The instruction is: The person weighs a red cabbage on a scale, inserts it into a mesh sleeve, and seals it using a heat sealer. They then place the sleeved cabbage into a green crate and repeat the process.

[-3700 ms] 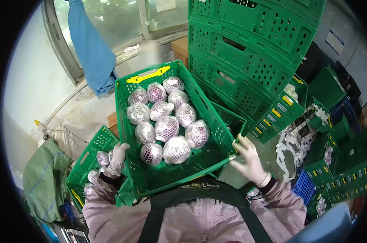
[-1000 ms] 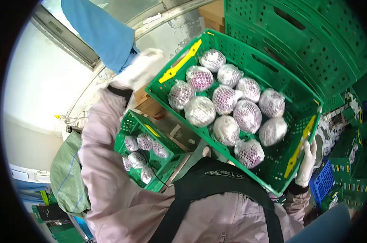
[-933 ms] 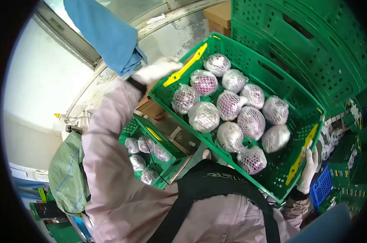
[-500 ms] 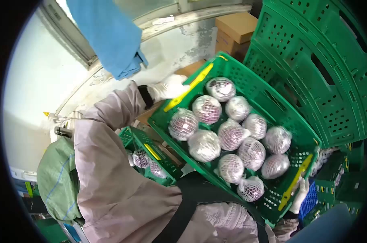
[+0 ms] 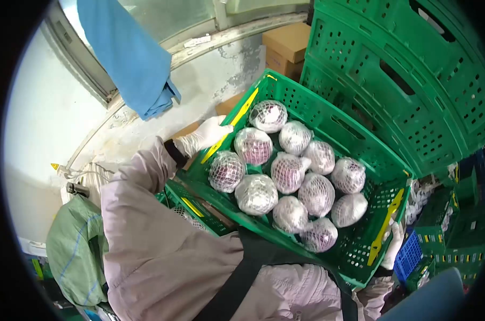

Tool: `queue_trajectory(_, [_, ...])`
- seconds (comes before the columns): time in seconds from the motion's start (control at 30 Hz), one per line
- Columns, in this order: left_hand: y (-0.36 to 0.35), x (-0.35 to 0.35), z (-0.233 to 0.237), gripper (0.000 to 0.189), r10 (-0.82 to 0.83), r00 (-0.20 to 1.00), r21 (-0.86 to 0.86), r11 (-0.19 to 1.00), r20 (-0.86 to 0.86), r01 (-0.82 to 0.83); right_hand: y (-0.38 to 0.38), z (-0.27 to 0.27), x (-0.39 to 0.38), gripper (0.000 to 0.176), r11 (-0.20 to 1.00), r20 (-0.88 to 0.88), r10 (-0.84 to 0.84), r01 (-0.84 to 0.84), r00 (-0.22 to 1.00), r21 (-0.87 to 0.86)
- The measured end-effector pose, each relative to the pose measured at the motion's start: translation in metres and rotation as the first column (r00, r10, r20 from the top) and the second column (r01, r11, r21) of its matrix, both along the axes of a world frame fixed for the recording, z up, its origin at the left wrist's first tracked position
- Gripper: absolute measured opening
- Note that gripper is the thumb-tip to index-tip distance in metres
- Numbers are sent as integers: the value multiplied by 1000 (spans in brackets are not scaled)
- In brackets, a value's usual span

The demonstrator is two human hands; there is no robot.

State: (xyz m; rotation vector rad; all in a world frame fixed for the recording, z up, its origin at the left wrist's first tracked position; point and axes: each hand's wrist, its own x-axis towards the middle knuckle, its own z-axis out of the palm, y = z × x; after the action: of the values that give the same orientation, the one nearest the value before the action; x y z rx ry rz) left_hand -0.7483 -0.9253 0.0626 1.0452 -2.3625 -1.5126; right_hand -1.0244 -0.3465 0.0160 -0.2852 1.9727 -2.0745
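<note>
A green plastic crate (image 5: 338, 128) is held in front of me, tilted, with a yellow handle strip on each short end. In it lie several round purple vegetables or fruits (image 5: 315, 195), each in a white foam net and clear film; their exact kind I cannot make out. My left hand (image 5: 207, 134), in a white glove, grips the crate's upper left end by its yellow handle. At the lower right end, my right hand (image 5: 393, 246) closes round the rim beside the other yellow handle (image 5: 386, 227). Part of that hand is hidden behind the crate wall.
Large green crates (image 5: 376, 80) stand stacked at the right, close to the held crate. Cardboard boxes (image 5: 287, 43) sit by the wall. Below my left arm is another green crate (image 5: 199, 211) with netted items. A blue cloth (image 5: 127, 59) hangs at the window; a blue crate (image 5: 408, 255) stands lower right.
The held crate has shifted a little to the left in view, with both hands still on its ends. It covers more of the crate below my left arm.
</note>
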Motion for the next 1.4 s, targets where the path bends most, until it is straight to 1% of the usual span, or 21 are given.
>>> queue_trajectory(0.07, [-10, 3, -8, 28, 20, 974, 104, 995, -224, 4, -4, 9, 7, 35, 1000, -14, -8, 7, 1000, -12])
queue_trajectory(0.13, [-23, 1, 8, 33, 35, 979, 226, 974, -199, 11, -18, 21, 14, 35, 995, -6, 51, -50, 999, 87])
queue_trajectory(0.2, [-47, -3, 14, 41, -82, 994, -301, 948, 76, 102, -35, 22, 16, 34, 995, 44, 54, -58, 998, 85])
queue_trajectory(0.27, [-65, -23, 0, 47, -137, 984, -309, 937, 111, 165, -36, 23, 4, 34, 987, 80, 15, -27, 997, 155])
queue_trajectory(0.33, [-67, -22, 2, 39, -241, 938, -337, 886, 249, 317, -32, 25, 1, 34, 980, 96, 64, -81, 993, 183])
queue_trajectory(0.37, [-34, -15, 45, 45, -202, 905, -401, 845, 374, 355, -30, 22, 1, 35, 989, 95, 83, -93, 992, 112])
queue_trajectory(0.4, [-33, -7, 47, 50, -173, 897, -449, 818, 406, 361, -37, 31, 10, 35, 990, 112, 60, -74, 992, 123])
queue_trajectory(0.47, [-26, 15, 49, 60, -139, 825, -330, 870, 548, 366, -34, 27, 11, 35, 989, 61, 69, -76, 996, 127])
queue_trajectory(0.53, [-12, 54, 48, 55, -72, 800, -387, 847, 596, 365, -35, 30, 18, 34, 977, 0, 115, -113, 993, 183])
queue_trajectory(0.57, [3, 60, 51, 50, 6, 817, -171, 979, 577, 114, -34, 31, 20, 34, 962, -61, 152, -134, 986, 238])
queue_trajectory(0.6, [1, 73, 34, 45, -30, 902, -104, 991, 431, 82, -34, 32, 23, 34, 960, -63, 161, -142, 985, 240])
queue_trajectory(0.8, [8, 81, 23, 45, 89, 899, -355, 931, 429, 78, -32, 26, 26, 35, 987, -41, 99, -93, 994, 128])
queue_trajectory(0.87, [6, 79, 21, 39, 20, 933, -380, 916, 360, 126, -31, 25, 26, 36, 985, -59, 128, -120, 990, 125])
queue_trajectory(0.9, [-5, 74, 16, 39, 47, 907, -423, 894, 418, 149, -35, 27, 28, 36, 989, -38, 111, -106, 993, 101])
queue_trajectory(1.07, [-26, 71, 5, 42, 16, 917, -400, 902, 399, 159, -32, 21, 29, 35, 994, 1, 78, -78, 997, 71])
queue_trajectory(1.2, [-11, 76, 14, 54, 103, 925, -425, 903, 366, 67, -23, 20, 29, 33, 990, -11, 110, -109, 994, 92])
queue_trajectory(1.27, [-26, 102, -12, 54, 137, 986, -455, 875, -93, -165, -15, 23, 25, 33, 977, -58, 191, -184, 980, 109])
queue_trajectory(1.3, [5, 118, 10, 55, 337, 931, -185, 915, -139, -358, -11, 19, 18, 34, 976, 8, 191, -191, 981, 107])
queue_trajectory(1.33, [-16, 149, -18, 55, 238, 926, -371, 865, -292, -339, -8, 18, 12, 35, 974, 75, 191, -199, 979, 111])
queue_trajectory(1.37, [-8, 174, -29, 55, 463, 852, -159, 848, -244, -506, -11, 24, 16, 38, 968, 75, 222, -228, 972, 100])
queue_trajectory(1.4, [15, 197, -38, 55, 564, 769, -27, 801, -301, -598, -13, 22, 13, 38, 963, 75, 238, -245, 968, 116])
